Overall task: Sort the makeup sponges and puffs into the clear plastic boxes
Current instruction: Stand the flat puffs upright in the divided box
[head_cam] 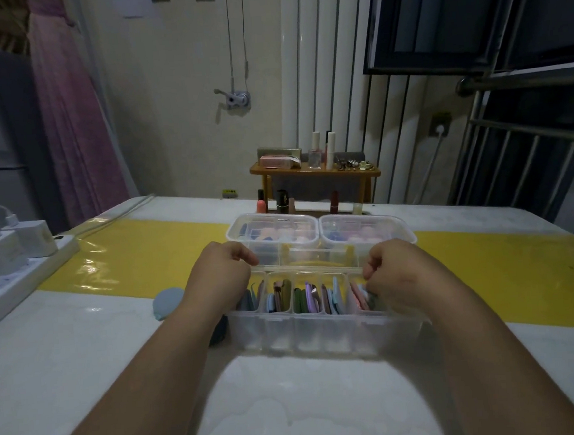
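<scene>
- The left hand has its fingers curled and pinches the left end of a clear lid
- The right hand is curled the same way and pinches the lid's right end
- The lid spans the gap between the two hands, along the far rim of the divided box; whether it touches that rim cannot be told
- The divided box stands near the front of the desk, open on top, split into a row of narrow compartments
- Flat puffs in green, purple, blue, pink and brown stand on edge in those compartments, several to each
- Just behind it sit two closed clear boxes side by side and touching, with pink and blue sponges dimly seen inside
- A round blue puff lies on the desk left of the divided box, partly hidden by the left forearm
- A yellow strip runs across the desk under the boxes
- A power strip with white chargers lies at the left edge
- A wooden shelf with bottles stands at the far side
</scene>
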